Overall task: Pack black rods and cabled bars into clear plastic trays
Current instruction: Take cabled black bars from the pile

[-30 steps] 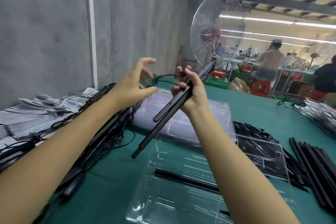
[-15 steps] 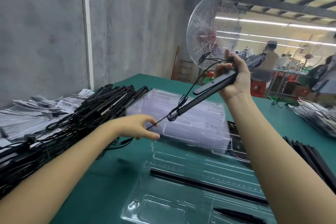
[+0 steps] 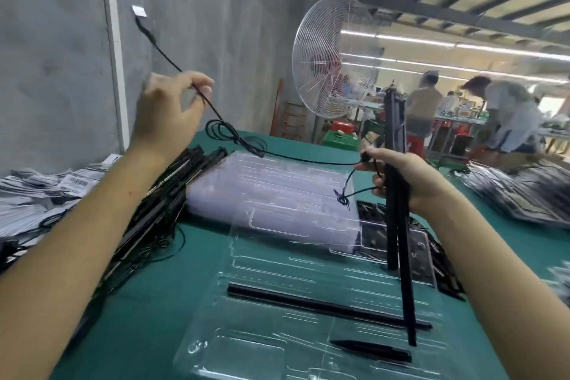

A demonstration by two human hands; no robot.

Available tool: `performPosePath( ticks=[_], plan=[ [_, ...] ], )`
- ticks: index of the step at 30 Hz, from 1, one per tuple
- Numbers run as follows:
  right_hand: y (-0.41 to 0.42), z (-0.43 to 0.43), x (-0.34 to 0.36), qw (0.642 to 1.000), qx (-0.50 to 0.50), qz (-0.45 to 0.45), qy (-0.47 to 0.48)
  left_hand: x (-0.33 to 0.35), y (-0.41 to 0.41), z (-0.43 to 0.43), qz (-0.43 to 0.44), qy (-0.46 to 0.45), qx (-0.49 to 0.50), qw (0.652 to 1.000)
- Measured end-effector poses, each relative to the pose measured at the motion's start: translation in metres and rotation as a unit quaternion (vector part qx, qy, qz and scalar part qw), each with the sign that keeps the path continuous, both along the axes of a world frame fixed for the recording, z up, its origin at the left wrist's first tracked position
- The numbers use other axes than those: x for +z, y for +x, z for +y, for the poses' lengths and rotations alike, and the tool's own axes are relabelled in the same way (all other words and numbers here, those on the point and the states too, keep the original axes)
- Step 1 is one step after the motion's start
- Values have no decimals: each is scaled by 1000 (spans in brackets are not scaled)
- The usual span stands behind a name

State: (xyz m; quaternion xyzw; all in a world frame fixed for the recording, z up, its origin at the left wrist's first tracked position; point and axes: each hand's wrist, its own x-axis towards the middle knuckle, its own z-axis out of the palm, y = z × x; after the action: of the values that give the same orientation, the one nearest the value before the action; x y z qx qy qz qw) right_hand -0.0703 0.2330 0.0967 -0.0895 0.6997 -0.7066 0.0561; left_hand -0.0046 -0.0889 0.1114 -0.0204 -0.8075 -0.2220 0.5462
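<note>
The right hand point(image 3: 410, 182) grasps the stiff, likely light cabled bar point(image 3: 392, 225) mid-shaft; at ten o'clock, the left hand point(image 3: 166, 111) pinches its limp cable point(image 3: 212, 108).

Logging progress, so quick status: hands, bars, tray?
Left hand pinches the cable. Right hand grips two bars upright over the tray. Rod already in tray. Cable loops hang mid-span.

Head-worn camera looks forward and down, close over the table point(image 3: 148, 311).
</note>
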Motion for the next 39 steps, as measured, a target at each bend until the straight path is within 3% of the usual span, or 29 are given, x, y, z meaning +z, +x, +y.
performPosePath(
  ticks=[3,5,6,8,10,11,13,15,17,18,19,20,22,25,27,30,34,37,39],
  plan=[
    [9,6,-4,998,-52,17,10,1,6,11,-72,14,-79,994],
    [15,14,2,985,-126,79,85,-12,12,33,-160,60,-187,968],
    [17,19,7,964,-178,123,157,-20,15,48,-198,91,-243,945],
    [23,28,18,884,-282,209,309,-30,17,81,-211,135,-322,913],
    [34,33,31,815,-356,277,365,-30,18,118,-165,161,-397,888],
    [39,35,38,800,-375,302,359,-28,18,138,-138,172,-433,874],
    [49,40,47,784,-380,328,365,-23,18,179,-114,235,-514,817],
    [56,48,50,761,-366,338,416,-24,13,223,-147,331,-593,719],
    [60,58,49,731,-352,339,476,-35,3,268,-251,400,-614,632],
    [61,64,48,719,-345,334,502,-46,0,288,-320,404,-597,615],
    [61,71,46,710,-337,325,526,-61,-3,304,-388,378,-567,621],
    [60,79,44,702,-333,312,548,-79,-5,318,-445,303,-526,658],
    [54,95,38,687,-343,272,580,-116,-7,339,-507,73,-457,727],
    [45,113,25,710,-337,206,583,-152,0,363,-501,-205,-395,742],
    [39,121,15,747,-323,180,552,-158,7,376,-455,-308,-359,755],
    [35,127,8,786,-332,175,492,-147,18,384,-429,-339,-343,764],
    [39,125,15,826,-352,201,392,-113,25,353,-483,-283,-352,750],
    [43,117,26,783,-374,200,454,-87,26,306,-519,-192,-393,734],
    [44,106,33,756,-366,186,511,-66,27,272,-500,-119,-416,750]
  ],
)
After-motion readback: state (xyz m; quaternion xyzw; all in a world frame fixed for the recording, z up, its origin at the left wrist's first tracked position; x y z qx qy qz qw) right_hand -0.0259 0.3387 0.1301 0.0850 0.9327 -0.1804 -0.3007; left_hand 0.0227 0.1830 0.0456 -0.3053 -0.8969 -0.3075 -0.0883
